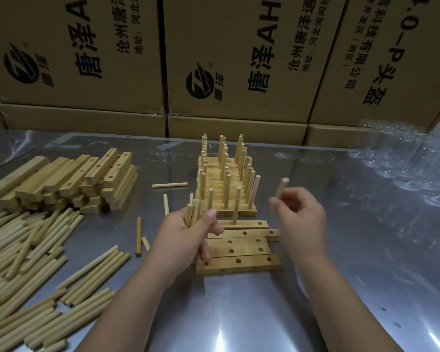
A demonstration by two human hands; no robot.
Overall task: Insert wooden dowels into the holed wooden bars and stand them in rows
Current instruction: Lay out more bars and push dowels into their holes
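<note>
Works at a reflective metal tabletop, walled along the far edge by printed cardboard boxes, with crumpled clear plastic heaped at the right. Has a stack of holed bars and a loose dowel pile crowding the left side, and open bare metal at near right. At centre, finished bars with standing dowels in rows. Just in front, several flat bars side by side, with one dowel upright in the farthest. Grips a bundle of dowels upright in the left hand, fingers curled round it. Pinches a single dowel — blurred — in the right hand, raised near the flat bars' right end.
</note>
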